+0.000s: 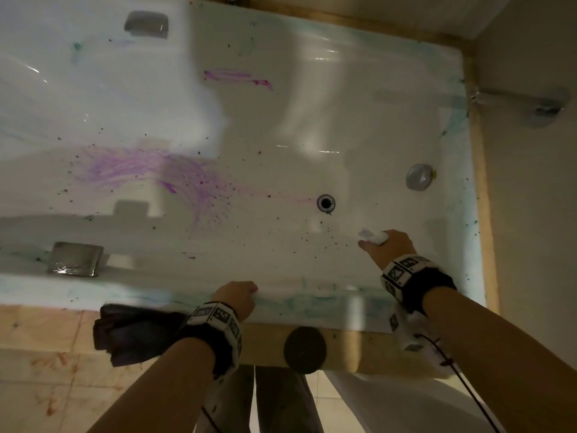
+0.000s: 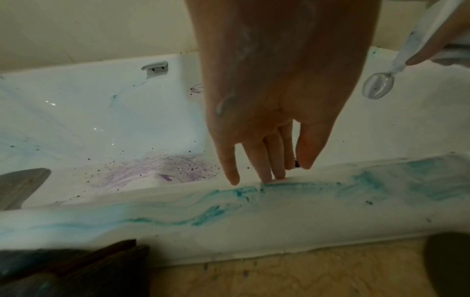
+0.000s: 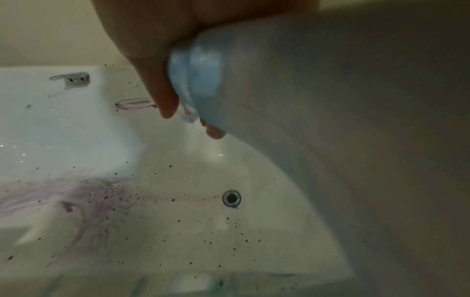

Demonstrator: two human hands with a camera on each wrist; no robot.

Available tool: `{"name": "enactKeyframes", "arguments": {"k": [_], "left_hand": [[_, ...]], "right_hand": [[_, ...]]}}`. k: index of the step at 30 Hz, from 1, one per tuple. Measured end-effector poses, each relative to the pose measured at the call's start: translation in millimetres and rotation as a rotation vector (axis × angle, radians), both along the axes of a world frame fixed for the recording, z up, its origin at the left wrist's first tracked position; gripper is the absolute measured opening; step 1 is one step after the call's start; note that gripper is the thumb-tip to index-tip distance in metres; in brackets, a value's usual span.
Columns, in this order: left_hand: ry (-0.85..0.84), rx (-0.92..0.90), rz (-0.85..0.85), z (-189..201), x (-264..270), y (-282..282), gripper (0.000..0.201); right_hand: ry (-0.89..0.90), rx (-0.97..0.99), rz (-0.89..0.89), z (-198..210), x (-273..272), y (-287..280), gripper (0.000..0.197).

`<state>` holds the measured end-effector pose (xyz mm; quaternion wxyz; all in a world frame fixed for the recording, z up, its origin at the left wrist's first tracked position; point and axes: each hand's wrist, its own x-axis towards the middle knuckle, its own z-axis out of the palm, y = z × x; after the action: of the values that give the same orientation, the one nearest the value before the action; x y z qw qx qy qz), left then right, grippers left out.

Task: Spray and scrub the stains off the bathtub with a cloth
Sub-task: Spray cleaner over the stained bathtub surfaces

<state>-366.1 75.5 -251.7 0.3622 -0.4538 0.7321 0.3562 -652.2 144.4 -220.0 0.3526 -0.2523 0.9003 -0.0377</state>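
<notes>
Gripping a spray bottle (image 1: 373,236) near the drain (image 1: 325,203), the right hand (image 1: 387,248) aims into the stained bathtub (image 1: 281,120); the left hand (image 1: 239,300), fingers straight, rests on its rim.

Left hand (image 1: 239,296): arm reaching forward, fingers (image 2: 254,160) straight, pointing down, tips resting. Right hand (image 1: 385,245): arm extended forward, fingers curled in a grip.
</notes>
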Motion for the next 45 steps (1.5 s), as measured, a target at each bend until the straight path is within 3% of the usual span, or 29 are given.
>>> {"name": "enactKeyframes", "arguments": {"k": [6, 11, 14, 19, 24, 29, 35, 40, 42, 45], "left_hand": [[0.007, 0.025, -0.006, 1, 0, -4, 0.043], [0.049, 0.01, 0.034, 17, 19, -23, 0.041], [0.063, -0.028, 0.049, 27, 37, -44, 0.041], [0.107, -0.117, 0.072, 42, 82, -93, 0.041], [0.083, -0.163, 0.184, 41, 188, -144, 0.041], [-0.056, -0.19, 0.291, 30, 322, -173, 0.047], [-0.2, -0.202, 0.185, 22, 450, -213, 0.062], [-0.187, -0.171, 0.179, 8, 493, -239, 0.058], [-0.172, -0.177, 0.166, 5, 495, -246, 0.057], [-0.143, -0.163, 0.16, 3, 494, -251, 0.058]], "right_hand": [[-0.056, -0.071, 0.124, 10, 6, -6, 0.037], [0.0, -0.146, 0.071, 18, 29, -20, 0.027], [-0.147, -0.203, -0.007, 23, 48, -34, 0.026], [-0.332, -0.205, 0.231, 30, 96, -61, 0.056], [-0.357, -0.364, 0.489, 46, 184, -101, 0.03], [-0.346, -0.366, 0.634, 55, 296, -158, 0.025], [-0.328, -0.288, 0.647, 37, 430, -257, 0.02], [-0.403, -0.143, 0.772, 8, 508, -316, 0.034], [-0.346, -0.063, 0.85, -5, 524, -330, 0.047], [-0.231, 0.015, 0.924, -19, 542, -347, 0.043]]}}
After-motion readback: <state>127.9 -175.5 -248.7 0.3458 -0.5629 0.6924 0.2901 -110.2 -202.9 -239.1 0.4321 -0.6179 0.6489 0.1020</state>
